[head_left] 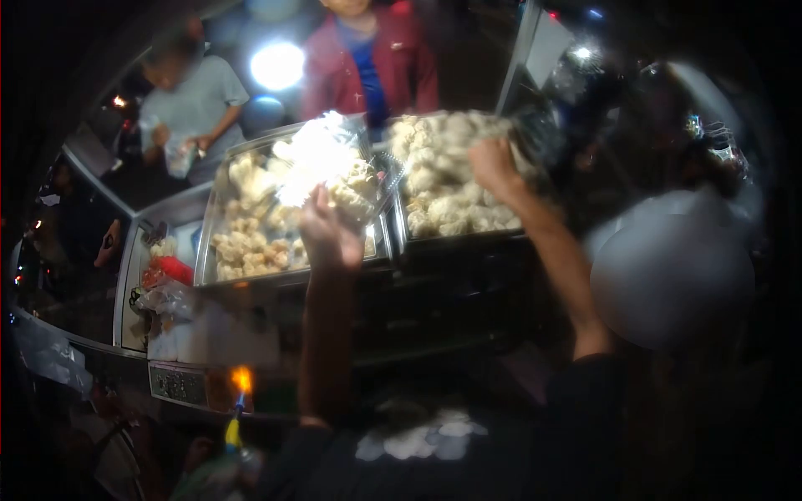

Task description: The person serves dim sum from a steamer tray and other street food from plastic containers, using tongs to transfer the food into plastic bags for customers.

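My left hand is raised over the left metal tray, its fingers closed on a clear plastic container filled with pale lumpy food pieces. Strong glare washes out much of the container. Golden, dumpling-like pieces lie in the tray beneath. My right hand is over the right metal tray, curled and a little blurred, against heaped whitish dumpling-like pieces. What its fingers hold, if anything, is hidden.
Across the trays stand a person in a red jacket and another in a grey shirt. Plastic bags and a red item sit left of the trays. A small flame shows at lower left. A blurred whitish round shape is at right.
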`<state>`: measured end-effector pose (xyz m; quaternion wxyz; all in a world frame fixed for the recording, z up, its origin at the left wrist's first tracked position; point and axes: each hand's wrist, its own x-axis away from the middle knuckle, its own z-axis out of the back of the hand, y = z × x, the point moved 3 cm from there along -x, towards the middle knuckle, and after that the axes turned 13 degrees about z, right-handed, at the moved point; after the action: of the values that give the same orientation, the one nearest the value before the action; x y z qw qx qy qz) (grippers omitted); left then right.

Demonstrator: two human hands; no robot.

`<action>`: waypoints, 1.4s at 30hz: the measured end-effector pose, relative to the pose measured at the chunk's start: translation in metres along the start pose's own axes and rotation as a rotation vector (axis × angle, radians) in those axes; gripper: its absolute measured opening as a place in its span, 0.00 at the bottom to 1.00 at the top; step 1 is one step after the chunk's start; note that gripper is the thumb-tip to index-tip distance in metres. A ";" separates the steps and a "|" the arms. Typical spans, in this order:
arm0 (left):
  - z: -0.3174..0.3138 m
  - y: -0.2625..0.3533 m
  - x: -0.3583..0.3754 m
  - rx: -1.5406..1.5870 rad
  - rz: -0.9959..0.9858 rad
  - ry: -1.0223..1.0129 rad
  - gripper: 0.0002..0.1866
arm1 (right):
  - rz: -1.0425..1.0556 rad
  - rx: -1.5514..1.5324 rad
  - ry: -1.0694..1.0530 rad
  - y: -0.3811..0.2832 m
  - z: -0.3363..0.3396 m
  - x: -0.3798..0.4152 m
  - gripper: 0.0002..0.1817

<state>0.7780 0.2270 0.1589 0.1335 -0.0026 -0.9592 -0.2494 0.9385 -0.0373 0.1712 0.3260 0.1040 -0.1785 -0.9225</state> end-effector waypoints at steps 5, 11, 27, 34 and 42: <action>-0.028 0.006 0.032 -0.042 -0.022 0.046 0.32 | -0.137 -0.257 0.344 0.029 0.030 0.030 0.10; -0.019 0.005 0.027 -0.025 -0.005 -0.146 0.29 | -0.278 -0.889 0.579 0.039 0.086 0.091 0.13; -0.041 -0.025 0.027 0.139 -0.261 -0.129 0.28 | -0.072 -0.490 0.637 -0.120 0.167 0.105 0.11; -0.043 -0.018 0.029 0.209 -0.196 -0.162 0.26 | -0.116 -0.634 0.533 -0.090 0.184 0.090 0.15; -0.035 -0.017 0.020 0.159 -0.190 -0.089 0.27 | 0.050 -0.577 0.577 -0.088 0.184 0.087 0.16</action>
<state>0.7668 0.1939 0.1854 0.0664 0.0880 -0.9768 -0.1838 0.7657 0.0191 0.2978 0.4009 0.2586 0.1840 -0.8594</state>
